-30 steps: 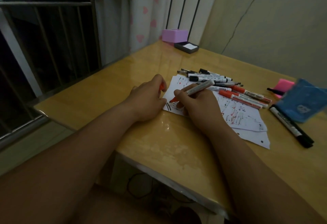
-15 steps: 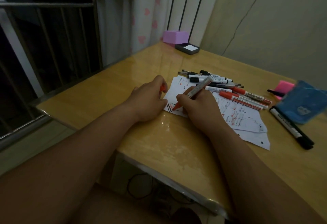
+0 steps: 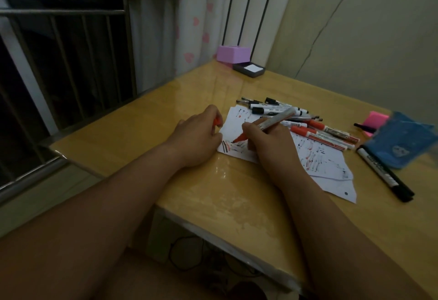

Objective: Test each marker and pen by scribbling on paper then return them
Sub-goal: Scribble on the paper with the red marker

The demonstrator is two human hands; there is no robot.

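Red cap (image 3: 216,123) — mostly hidden in left hand (image 3: 196,138); right hand (image 3: 267,140) grips marker (image 3: 277,119).

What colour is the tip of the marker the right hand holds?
The marker has a red tip; head view shows it.

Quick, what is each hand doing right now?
Left hand: holds a small red cap, likely the marker's.
Right hand: grips the red marker, tip on the paper.

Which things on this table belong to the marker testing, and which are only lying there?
For the job: red marker in right hand, red cap in left hand, scribbled paper, pile of markers and pens, black marker.
Lying about: purple box, dark tray, pink notes, blue pouch.
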